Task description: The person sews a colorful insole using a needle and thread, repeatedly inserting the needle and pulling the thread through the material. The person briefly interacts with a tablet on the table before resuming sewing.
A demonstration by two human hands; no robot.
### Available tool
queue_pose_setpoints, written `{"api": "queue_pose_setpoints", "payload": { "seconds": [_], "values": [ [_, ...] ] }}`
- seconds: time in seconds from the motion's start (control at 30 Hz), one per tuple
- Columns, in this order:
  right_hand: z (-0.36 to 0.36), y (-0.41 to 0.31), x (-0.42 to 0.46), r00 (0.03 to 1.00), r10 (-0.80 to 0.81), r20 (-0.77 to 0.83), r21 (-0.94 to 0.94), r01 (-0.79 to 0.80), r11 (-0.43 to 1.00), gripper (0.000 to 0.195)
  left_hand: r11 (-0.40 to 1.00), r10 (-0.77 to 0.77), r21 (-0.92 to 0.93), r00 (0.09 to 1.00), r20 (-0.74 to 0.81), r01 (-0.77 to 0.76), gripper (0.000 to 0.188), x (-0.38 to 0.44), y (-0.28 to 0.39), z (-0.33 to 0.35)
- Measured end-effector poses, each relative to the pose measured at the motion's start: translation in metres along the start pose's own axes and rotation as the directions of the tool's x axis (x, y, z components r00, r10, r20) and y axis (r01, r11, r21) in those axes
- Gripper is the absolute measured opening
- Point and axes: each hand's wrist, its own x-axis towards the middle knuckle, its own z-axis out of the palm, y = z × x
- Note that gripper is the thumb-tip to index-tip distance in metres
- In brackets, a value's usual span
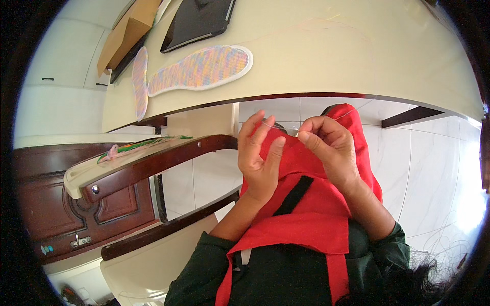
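Observation:
My right hand (332,147) pinches a fine, pale thread (281,127) between thumb and forefinger, above the lap of a red apron (306,229). A small white or shiny spot shows at that fingertip; I cannot tell what it is. To its left is my left hand (260,160), its thumb spread away from its fingers. The thread runs across to its fingertips, with no firm grip visible. From behind my right hand a strand rises to the table edge. On the cream table (306,72) lies a multicoloured insole (203,69) with white edging; a second insole (140,84) is beside it.
A black tablet-like case (199,25) and an open cardboard box (132,38) are at the table's far left. Loose pale thread trails over the tabletop. Left of me, a chair with a wooden armrest (160,164) carries a green and pink bundle of threads (130,149).

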Motion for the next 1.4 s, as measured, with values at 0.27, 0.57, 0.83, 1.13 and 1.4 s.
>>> {"api": "queue_pose_setpoints", "payload": {
  "seconds": [0.27,0.57,0.83,1.13,1.4],
  "values": [
    [0.008,0.001,-0.002,0.999,-0.039,0.018,0.007,0.039,0.999,0.011,0.968,-0.112,-0.234,0.989,-0.092,0.088,0.013,-0.001,0.005,0.004],
    [0.013,0.006,-0.001,0.999,-0.044,-0.004,0.015,0.044,0.999,0.013,0.985,-0.138,-0.104,0.990,-0.021,0.135,0.016,-0.002,0.008,0.002],
    [0.001,0.003,0.005,1.000,-0.020,-0.001,0.016,0.020,1.000,0.013,-0.311,-0.287,-0.757,0.702,0.651,0.575,0.012,0.001,-0.011,-0.004],
    [-0.006,0.007,0.007,0.998,-0.019,-0.068,0.008,0.020,1.000,0.014,-0.551,-0.264,-0.649,0.628,0.732,0.525,0.020,0.002,-0.015,-0.003],
    [-0.007,0.008,0.007,0.999,0.006,-0.052,0.076,-0.002,0.997,0.014,-0.284,-0.465,-0.755,0.604,0.648,0.591,0.017,-0.003,-0.021,-0.004]
  ]
}}
